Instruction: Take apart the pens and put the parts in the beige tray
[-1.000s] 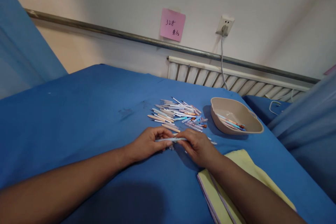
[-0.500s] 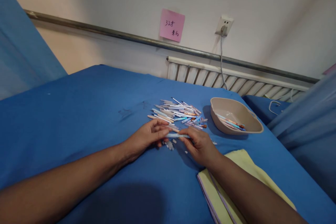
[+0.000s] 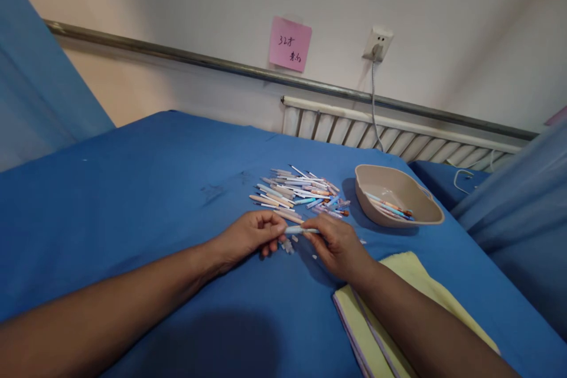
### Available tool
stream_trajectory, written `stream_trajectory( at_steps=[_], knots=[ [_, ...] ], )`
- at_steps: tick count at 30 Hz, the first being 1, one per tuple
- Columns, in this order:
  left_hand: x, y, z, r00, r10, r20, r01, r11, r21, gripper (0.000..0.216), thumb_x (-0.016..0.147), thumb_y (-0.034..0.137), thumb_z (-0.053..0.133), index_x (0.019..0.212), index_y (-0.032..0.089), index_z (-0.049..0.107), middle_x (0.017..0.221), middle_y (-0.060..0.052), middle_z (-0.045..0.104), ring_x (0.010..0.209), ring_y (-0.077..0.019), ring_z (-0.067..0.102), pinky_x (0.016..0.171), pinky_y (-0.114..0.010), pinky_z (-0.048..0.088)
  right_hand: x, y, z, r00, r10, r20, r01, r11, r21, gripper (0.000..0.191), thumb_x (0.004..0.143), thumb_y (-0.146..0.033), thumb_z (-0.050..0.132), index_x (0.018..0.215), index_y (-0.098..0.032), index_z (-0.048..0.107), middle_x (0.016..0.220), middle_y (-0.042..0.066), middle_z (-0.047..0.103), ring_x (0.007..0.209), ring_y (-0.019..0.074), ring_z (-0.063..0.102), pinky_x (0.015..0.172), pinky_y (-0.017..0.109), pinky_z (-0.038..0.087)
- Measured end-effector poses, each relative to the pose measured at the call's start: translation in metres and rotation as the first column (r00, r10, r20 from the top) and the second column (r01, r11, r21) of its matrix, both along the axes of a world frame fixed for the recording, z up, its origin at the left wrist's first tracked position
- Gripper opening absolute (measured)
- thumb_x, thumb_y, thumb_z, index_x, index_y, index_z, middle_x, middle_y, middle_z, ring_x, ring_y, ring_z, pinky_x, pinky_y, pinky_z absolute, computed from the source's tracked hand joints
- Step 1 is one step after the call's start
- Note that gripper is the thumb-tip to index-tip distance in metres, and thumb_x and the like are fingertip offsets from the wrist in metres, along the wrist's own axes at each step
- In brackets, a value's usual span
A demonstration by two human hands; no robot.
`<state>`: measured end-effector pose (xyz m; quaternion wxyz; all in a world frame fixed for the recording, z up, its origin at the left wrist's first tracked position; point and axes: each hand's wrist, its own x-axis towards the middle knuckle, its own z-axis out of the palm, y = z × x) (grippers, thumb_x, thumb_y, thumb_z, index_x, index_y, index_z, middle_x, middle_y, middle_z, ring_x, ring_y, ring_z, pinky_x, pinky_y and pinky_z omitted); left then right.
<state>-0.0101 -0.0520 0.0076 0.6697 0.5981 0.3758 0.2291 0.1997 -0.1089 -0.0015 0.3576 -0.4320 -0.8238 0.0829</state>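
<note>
A light-blue pen (image 3: 293, 230) lies level between my two hands. My left hand (image 3: 261, 233) pinches its left end between thumb and fingers. My right hand (image 3: 334, 242) is closed around the other end, where a thinner, darker length shows at the fingers. Just beyond my hands is a loose pile of pens and pen parts (image 3: 296, 189) in white, peach, blue and pink. Small whitish pieces (image 3: 287, 245) lie on the blue sheet (image 3: 199, 307) under the pen.
At the right stands a beige basin (image 3: 390, 180) with several pens (image 3: 387, 207) in it. A folded yellow towel (image 3: 411, 274) lies beneath my right forearm. Behind the bed are a radiator (image 3: 336, 124) and a metal rail (image 3: 199, 60); a corded plug sits in the wall socket (image 3: 378, 44).
My left fingers have curled in tighter around the pen's end. A thin, darker length now shows at my right fingers where light-blue barrel was. The pile and basin look unchanged.
</note>
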Motion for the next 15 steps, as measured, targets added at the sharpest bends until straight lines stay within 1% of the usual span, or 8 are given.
stream_trajectory(
  at_steps=[1,3,5,7,9,11,13,15],
  knots=[
    [-0.0003,0.0007,-0.0006,0.999,0.009,0.034,-0.01,0.999,0.04,0.025,0.071,0.035,0.07,0.077,0.013,0.059,0.066,-0.001,0.061,0.054,-0.0086,0.052,0.05,-0.019,0.041,-0.0001,0.0,0.0005,1.0,0.002,-0.002,-0.002,1.0,-0.003,0.015,0.09,-0.022,0.047,0.102,-0.02,0.057,0.081,0.004,0.061,0.074,0.0158,0.056,0.066,0.026,0.041],
    [-0.0007,0.0015,-0.0007,0.994,0.029,0.108,-0.038,0.995,0.087,0.029,0.063,0.026,0.076,0.084,0.014,0.06,0.078,-0.001,0.063,0.068,-0.0106,0.057,0.061,-0.021,0.045,-0.0001,-0.0001,0.0017,1.0,0.003,-0.006,-0.004,1.0,-0.011,0.015,0.09,-0.022,0.048,0.102,-0.02,0.057,0.081,0.004,0.061,0.074,0.0155,0.056,0.066,0.026,0.042],
    [-0.0008,0.0009,0.0006,0.993,0.011,0.117,-0.021,0.996,0.084,0.035,0.066,0.028,0.074,0.096,0.016,0.059,0.084,-0.002,0.064,0.073,-0.0124,0.058,0.064,-0.023,0.045,-0.0003,-0.0005,0.0024,1.0,0.006,-0.006,-0.006,1.0,-0.017,0.015,0.089,-0.022,0.048,0.102,-0.02,0.057,0.081,0.004,0.061,0.074,0.0155,0.057,0.066,0.027,0.042],
    [-0.0007,-0.0008,0.0025,0.997,-0.057,0.046,0.054,0.996,0.07,0.035,0.073,0.034,0.068,0.102,0.016,0.059,0.079,-0.002,0.064,0.068,-0.0127,0.058,0.06,-0.023,0.044,-0.0008,-0.0011,0.0023,0.999,0.02,-0.025,-0.02,1.0,-0.021,0.016,0.089,-0.022,0.049,0.103,-0.021,0.057,0.084,0.004,0.063,0.076,0.016,0.058,0.068,0.027,0.044],
    [-0.0009,-0.0024,0.0036,0.991,-0.125,-0.041,0.128,0.989,0.076,0.029,0.076,0.037,0.064,0.094,0.014,0.062,0.072,-0.001,0.062,0.063,-0.0118,0.056,0.058,-0.023,0.043,-0.0016,-0.0017,0.0015,0.996,0.022,-0.087,-0.026,0.999,-0.043,0.019,0.087,-0.021,0.052,0.105,-0.021,0.055,0.09,0.005,0.064,0.082,0.0164,0.06,0.072,0.028,0.045],
    [-0.0018,-0.0027,0.0033,0.987,-0.147,-0.071,0.153,0.983,0.097,0.024,0.074,0.036,0.067,0.082,0.014,0.063,0.069,0.0,0.061,0.061,-0.0105,0.054,0.058,-0.022,0.042,-0.0027,-0.0019,0.0,0.98,-0.003,-0.199,-0.015,0.996,-0.09,0.024,0.084,-0.021,0.056,0.108,-0.021,0.052,0.092,0.005,0.065,0.083,0.016,0.06,0.072,0.027,0.046],
    [-0.0031,-0.0019,0.0018,0.986,-0.161,-0.052,0.166,0.979,0.115,0.022,0.072,0.034,0.069,0.08,0.014,0.062,0.069,0.001,0.06,0.062,-0.01,0.054,0.058,-0.022,0.041,-0.0038,-0.0015,-0.0014,0.949,-0.047,-0.311,0.0,0.989,-0.15,0.028,0.081,-0.023,0.06,0.107,-0.02,0.051,0.087,0.003,0.064,0.077,0.0146,0.06,0.068,0.025,0.046],
    [-0.004,-0.0012,0.0004,0.982,-0.186,-0.039,0.189,0.973,0.134,0.022,0.072,0.033,0.069,0.08,0.014,0.061,0.072,0.0,0.062,0.065,-0.0104,0.054,0.061,-0.022,0.042,-0.0048,-0.0009,-0.0024,0.928,-0.081,-0.364,0.009,0.981,-0.195,0.023,0.079,-0.025,0.061,0.1,-0.02,0.054,0.08,0.001,0.063,0.069,0.0129,0.057,0.061,0.023,0.045]
  ],
)
